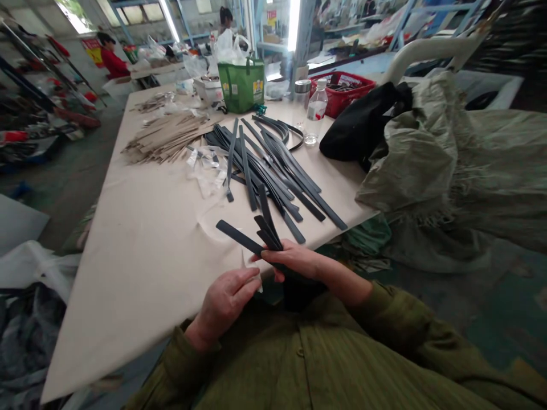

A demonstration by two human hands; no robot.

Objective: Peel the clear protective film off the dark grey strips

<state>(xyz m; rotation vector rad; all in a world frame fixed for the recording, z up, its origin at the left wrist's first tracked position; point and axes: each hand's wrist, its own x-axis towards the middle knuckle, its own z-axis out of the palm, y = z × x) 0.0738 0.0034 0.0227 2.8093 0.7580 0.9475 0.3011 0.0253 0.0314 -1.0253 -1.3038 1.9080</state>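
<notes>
My right hand [294, 259] is closed round a small bunch of dark grey flat strips [256, 230], whose ends fan out up and to the left over the table's near edge. My left hand [226, 299] sits just below them, fingers pinched on a small pale scrap [252, 273] at the strips' lower end. Farther out on the beige table [145, 245] lies a loose pile of the same long dark strips [273, 165], beside crumpled clear plastic wrappers [207, 168].
A heap of tan strips [164, 136] lies at the far left of the table. A green bag [241, 85], a water bottle [316, 117], a red basket [342, 91] and a black cloth [363, 128] stand at the back. Grey-green sacking [448, 165] is piled to the right. Two people work far behind.
</notes>
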